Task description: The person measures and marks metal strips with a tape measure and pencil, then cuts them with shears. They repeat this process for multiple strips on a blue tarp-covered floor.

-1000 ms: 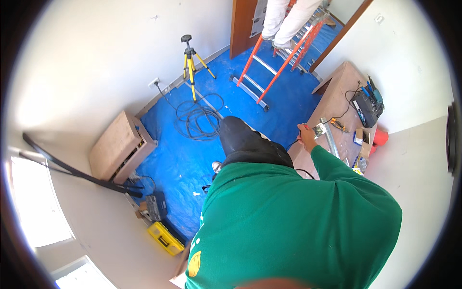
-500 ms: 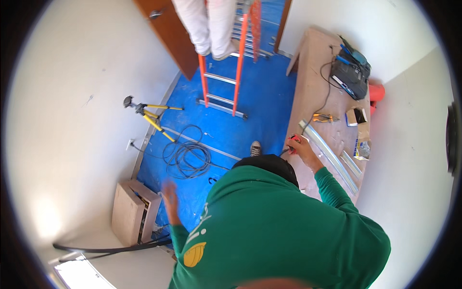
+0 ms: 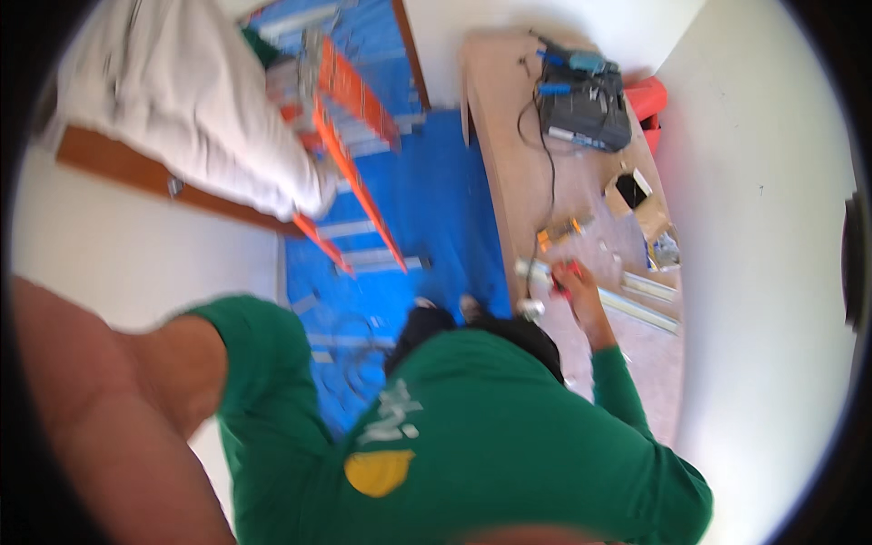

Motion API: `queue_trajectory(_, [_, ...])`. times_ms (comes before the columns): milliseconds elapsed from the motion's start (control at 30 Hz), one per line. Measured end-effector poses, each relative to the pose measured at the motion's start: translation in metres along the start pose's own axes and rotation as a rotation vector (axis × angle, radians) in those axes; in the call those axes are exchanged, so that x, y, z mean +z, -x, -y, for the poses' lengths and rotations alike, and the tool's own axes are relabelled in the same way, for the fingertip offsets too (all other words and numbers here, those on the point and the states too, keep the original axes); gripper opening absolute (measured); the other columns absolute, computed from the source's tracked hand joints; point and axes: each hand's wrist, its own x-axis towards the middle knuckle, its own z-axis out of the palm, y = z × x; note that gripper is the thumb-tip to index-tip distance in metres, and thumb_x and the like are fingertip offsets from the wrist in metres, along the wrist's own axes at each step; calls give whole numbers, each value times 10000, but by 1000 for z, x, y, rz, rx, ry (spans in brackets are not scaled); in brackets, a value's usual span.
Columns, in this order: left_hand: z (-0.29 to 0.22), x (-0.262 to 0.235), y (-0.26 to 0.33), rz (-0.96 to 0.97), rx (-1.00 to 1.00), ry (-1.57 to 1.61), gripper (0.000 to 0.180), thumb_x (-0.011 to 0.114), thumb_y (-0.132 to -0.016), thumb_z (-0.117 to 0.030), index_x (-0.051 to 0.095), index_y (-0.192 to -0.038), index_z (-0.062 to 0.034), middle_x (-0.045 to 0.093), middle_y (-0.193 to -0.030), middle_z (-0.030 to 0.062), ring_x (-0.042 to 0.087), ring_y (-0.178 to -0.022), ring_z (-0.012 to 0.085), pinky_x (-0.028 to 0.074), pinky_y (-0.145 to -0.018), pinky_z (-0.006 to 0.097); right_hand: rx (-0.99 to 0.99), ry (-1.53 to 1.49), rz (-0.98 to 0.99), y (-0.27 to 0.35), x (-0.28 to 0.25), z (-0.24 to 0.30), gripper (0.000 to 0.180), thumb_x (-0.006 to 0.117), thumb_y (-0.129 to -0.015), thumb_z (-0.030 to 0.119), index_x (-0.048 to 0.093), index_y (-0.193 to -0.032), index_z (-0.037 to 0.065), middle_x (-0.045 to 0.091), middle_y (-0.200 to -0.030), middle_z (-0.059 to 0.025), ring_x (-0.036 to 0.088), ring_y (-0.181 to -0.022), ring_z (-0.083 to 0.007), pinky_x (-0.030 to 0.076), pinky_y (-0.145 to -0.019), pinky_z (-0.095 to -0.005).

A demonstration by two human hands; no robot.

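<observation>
My right hand (image 3: 586, 300) is closed around a small red and dark tool (image 3: 567, 272) whose exact kind I cannot make out. It is over the workbench (image 3: 495, 154), by one end of a light metal channel (image 3: 640, 311). Beside it, near the bench edge, is a small white piece (image 3: 530, 309). My left hand (image 3: 100, 400) is raised very near the camera and fills the lower left, bent at the wrist. Its fingers are cut off and blurred, and I see nothing held in it.
A person in white trousers (image 3: 182, 100) stands on an orange ladder (image 3: 359, 186) at the upper left. On the bench lie a black tool case (image 3: 586, 113), an orange-handled tool (image 3: 559, 233), an open cardboard box (image 3: 645, 204) and a cable. Blue sheeting (image 3: 450, 195) covers the floor.
My left hand has swung up from beside my body to close before the camera. My view has turned, so the ladder and person appear larger and further left. The red tool stays in my right hand.
</observation>
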Motion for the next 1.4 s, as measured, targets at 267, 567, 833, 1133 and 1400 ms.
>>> queue_trajectory(267, [87, 19, 38, -107, -151, -23, 643, 738, -1011, -471, 617, -1509, -82, 681, -1421, 172, 636, -1302, 318, 457, -1160, 458, -37, -66, -146, -59, 13, -23, 152, 758, -1021, 188, 709, -1117, 82, 736, -1008, -28, 727, -941, -169, 613, -816, -359])
queue_trajectory(567, [181, 64, 71, -101, -179, -68, 677, 755, -986, -507, 623, -1507, -96, 688, -1407, 166, 651, -1260, 296, 472, -1134, 430, -81, -106, -90, -135, 72, 33, 187, 719, -1027, 184, 694, -1159, 53, 736, -1033, -60, 710, -807, -150, 589, -749, -322])
queue_trajectory(833, [280, 172, 52, 38, -161, -110, 707, 770, -964, -540, 628, -1506, -108, 694, -1395, 160, 664, -1222, 276, 485, -1110, 405, 25, -139, -157, -253, 64, 72, 233, 707, -1023, 209, 679, -1175, 36, 733, -1042, -100, 707, -779, -164, 583, -732, -320])
queue_trajectory(1133, [549, 248, 93, 909, -658, 29, 646, 678, -1035, -562, 649, -1501, -115, 732, -1320, 134, 706, -1160, 264, 532, -1064, 404, 90, -165, -51, -314, 45, 98, 256, 706, -1023, 219, 688, -1181, 18, 746, -1055, -133, 727, -749, -190, 612, -706, -330])
queue_trajectory(1400, [746, 255, 402, 1524, -1390, 50, 698, 665, -1002, -615, 655, -1477, -103, 743, -1250, 118, 743, -1012, 245, 603, -843, 415, 126, -113, -71, -405, 94, 135, 255, 737, -987, 219, 695, -1142, 21, 743, -1043, -131, 696, -778, -178, 592, -748, -340])
